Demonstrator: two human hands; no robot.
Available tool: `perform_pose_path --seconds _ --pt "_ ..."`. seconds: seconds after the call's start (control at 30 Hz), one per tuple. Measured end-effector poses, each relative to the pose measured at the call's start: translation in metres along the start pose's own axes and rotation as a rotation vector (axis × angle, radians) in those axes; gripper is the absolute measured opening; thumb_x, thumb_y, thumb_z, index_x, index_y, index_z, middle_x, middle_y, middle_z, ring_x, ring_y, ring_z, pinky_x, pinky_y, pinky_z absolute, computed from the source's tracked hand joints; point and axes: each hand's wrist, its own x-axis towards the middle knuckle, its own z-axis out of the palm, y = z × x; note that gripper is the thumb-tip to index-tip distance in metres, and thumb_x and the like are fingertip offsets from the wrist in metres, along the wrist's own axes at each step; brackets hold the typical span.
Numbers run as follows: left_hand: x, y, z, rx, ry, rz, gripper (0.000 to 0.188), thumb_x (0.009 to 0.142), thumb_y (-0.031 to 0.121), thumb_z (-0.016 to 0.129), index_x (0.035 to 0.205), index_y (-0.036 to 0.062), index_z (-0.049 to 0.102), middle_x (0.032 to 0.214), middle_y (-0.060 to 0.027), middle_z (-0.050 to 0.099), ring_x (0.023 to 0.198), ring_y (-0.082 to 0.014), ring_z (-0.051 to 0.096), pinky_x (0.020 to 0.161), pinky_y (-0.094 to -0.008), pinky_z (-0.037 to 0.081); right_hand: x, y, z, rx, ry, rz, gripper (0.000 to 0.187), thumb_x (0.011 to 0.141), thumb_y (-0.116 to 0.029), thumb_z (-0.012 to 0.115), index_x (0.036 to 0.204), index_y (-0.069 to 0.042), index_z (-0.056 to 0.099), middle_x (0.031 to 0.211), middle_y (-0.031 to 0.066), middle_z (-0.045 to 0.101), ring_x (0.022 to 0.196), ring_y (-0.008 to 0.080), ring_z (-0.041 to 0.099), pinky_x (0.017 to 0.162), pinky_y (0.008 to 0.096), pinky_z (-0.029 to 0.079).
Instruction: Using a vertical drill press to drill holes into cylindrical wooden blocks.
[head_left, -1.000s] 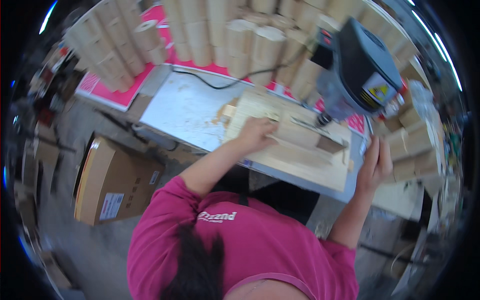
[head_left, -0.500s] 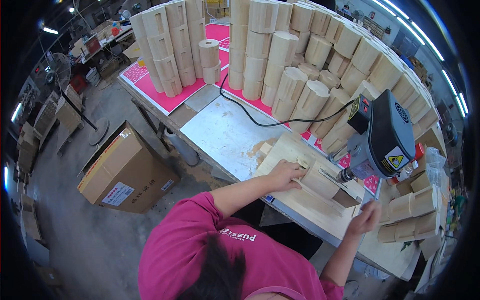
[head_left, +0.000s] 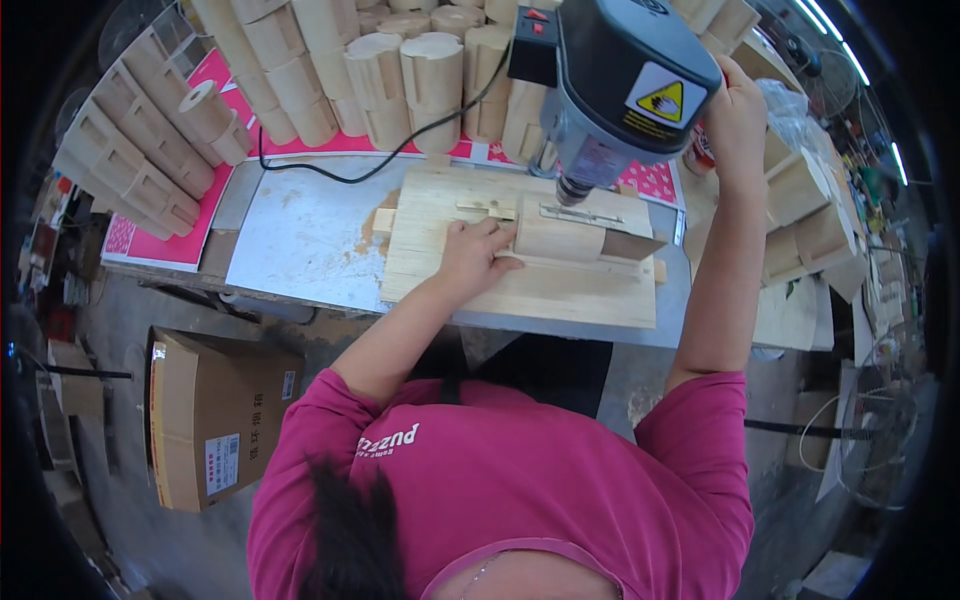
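A pale wooden cylinder (head_left: 560,240) with a long slot along its top lies on its side on a flat wooden board (head_left: 440,205). At its left end is my left hand (head_left: 476,255), fingers bent and thumb pressed against the wood, holding it. Above the cylinder stands a drill press (head_left: 640,75) with a dark housing; its chuck (head_left: 572,190) points down close to the slot. My right hand (head_left: 735,105) is raised at the right side of the housing, fingers curled; what they grip is hidden. A dark flat piece (head_left: 632,245) sits at the cylinder's right end.
Stacked wooden cylinders (head_left: 432,75) line the back of the table on pink sheets, with more stacks (head_left: 140,140) at the left. A black cable (head_left: 370,172) runs across the metal tabletop (head_left: 300,225) to the drill. A cardboard box (head_left: 215,420) stands on the floor at the left.
My right hand has gone from low beside the board up to the right side of the drill press. My left hand stays at the cylinder's end. The view has turned to the right.
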Motion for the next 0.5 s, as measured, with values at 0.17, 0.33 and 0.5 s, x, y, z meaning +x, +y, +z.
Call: perform_pose_path --seconds 0.17,0.33,0.5 --pt "-0.001 0.005 0.003 -0.021 -0.004 -0.007 0.047 0.066 0.031 0.070 0.106 0.0086 0.056 0.076 -0.0022 0.052 0.075 -0.0196 0.051 0.070 -0.0342 0.030 -0.048 -0.022 -0.027 0.057 0.037 0.003 0.028 0.085 -0.024 0.050 0.075 0.002 0.055 0.059 0.0132 0.050 0.053 0.0217 0.048 0.056 0.0301 0.040" --pt "-0.003 0.004 0.005 0.005 -0.007 -0.002 0.049 0.066 0.032 0.070 0.108 0.0109 0.058 0.077 -0.0034 0.051 0.072 -0.0196 0.050 0.069 -0.0345 0.031 -0.128 -0.023 -0.031 0.203 -0.003 0.020 0.013 0.083 -0.005 0.052 0.075 0.003 0.059 0.055 0.0082 0.047 0.047 0.0131 0.044 0.047 0.0262 0.034" --pt "-0.004 0.004 0.002 -0.002 -0.025 -0.007 0.049 0.066 0.032 0.070 0.108 0.0107 0.058 0.077 -0.0036 0.051 0.072 -0.0193 0.050 0.069 -0.0342 0.031 -0.183 0.015 0.018 0.287 0.080 -0.037 0.009 0.081 0.000 0.051 0.083 0.003 0.060 0.064 0.0101 0.053 0.054 0.0169 0.049 0.050 0.0272 0.037"
